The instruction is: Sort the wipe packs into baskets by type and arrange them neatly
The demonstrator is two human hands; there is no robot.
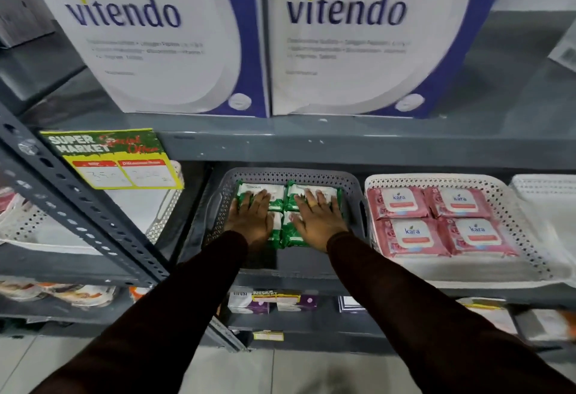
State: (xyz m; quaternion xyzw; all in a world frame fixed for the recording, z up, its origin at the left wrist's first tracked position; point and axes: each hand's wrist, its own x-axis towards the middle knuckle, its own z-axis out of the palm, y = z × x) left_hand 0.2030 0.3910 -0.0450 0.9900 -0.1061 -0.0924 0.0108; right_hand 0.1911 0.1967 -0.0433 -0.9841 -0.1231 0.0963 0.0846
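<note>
Several green wipe packs lie flat in a two-by-two block inside a grey perforated basket on the middle shelf. My left hand rests palm down on the left packs, fingers spread. My right hand lies the same way on the right packs. Neither hand grips anything. To the right, a white perforated basket holds several pink "kara" wipe packs in a neat two-by-two block.
Two large white and blue "vitendo" boxes stand on the shelf above. A yellow-green offer tag hangs at left. Another white basket sits far left, one more far right. A grey slotted upright runs diagonally.
</note>
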